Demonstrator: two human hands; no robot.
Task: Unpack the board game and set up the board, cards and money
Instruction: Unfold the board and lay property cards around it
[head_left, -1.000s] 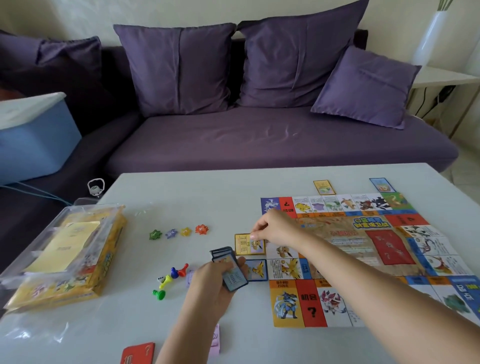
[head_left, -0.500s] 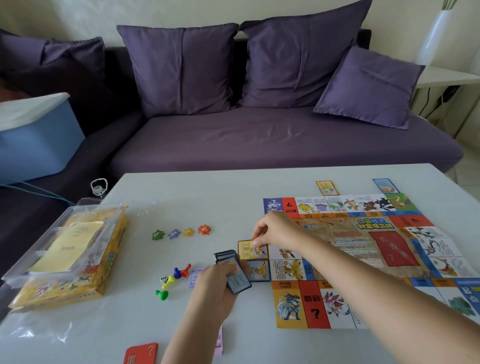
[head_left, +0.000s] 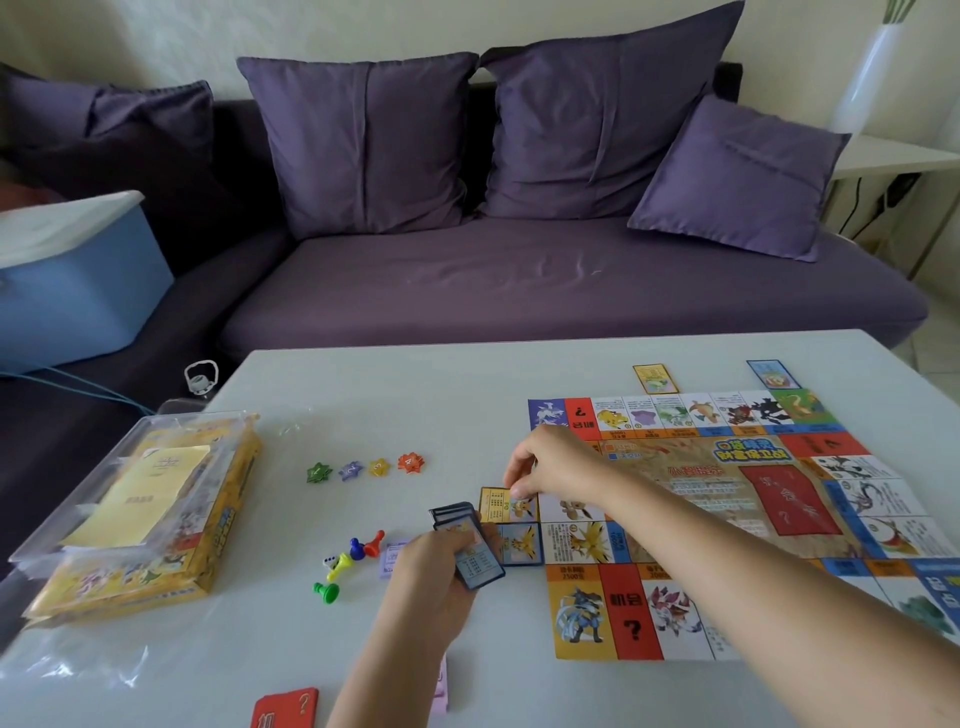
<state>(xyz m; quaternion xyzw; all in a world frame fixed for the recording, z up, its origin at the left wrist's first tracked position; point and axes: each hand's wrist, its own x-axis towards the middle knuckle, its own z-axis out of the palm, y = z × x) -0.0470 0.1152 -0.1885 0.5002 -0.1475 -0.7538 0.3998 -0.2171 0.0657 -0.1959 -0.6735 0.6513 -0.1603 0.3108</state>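
- Purple sofa (head_left: 519, 280) cushions are filling the background, and a white surface (head_left: 415, 395) is stretching out in front of them.
- The board (head_left: 727, 499) is lying unfolded and flat on the right half of the surface.
- The right hand (head_left: 550, 465) is reaching across the board's left part. Its fingers are pinching a yellow card (head_left: 498, 504) at that card's right end.
- The yellow card is lying flat just off the board's left edge, touching it.
- A blue card (head_left: 524, 543) is lying against the same edge, just nearer the person than the yellow one.
- The left hand (head_left: 431, 577) is hovering just left of the board. Its fingers are curling round a fanned deck (head_left: 467, 545), which is partly covering the blue card.
- Four stars (head_left: 363, 467), green, purple, yellow and red, are sitting in a row well left of the board.
- Pawns (head_left: 353, 558) and a die (head_left: 329, 561) are lying in a cluster left of the board, nearer the person than the stars.
- The yellow box (head_left: 145, 514), under a clear plastic lid, is resting far left of the board.
- Two more cards, one yellow (head_left: 655, 378) and one blue (head_left: 772, 373), are lying just beyond the board's far edge.
- A red card (head_left: 285, 706) is showing at the surface's near edge, left of the board.
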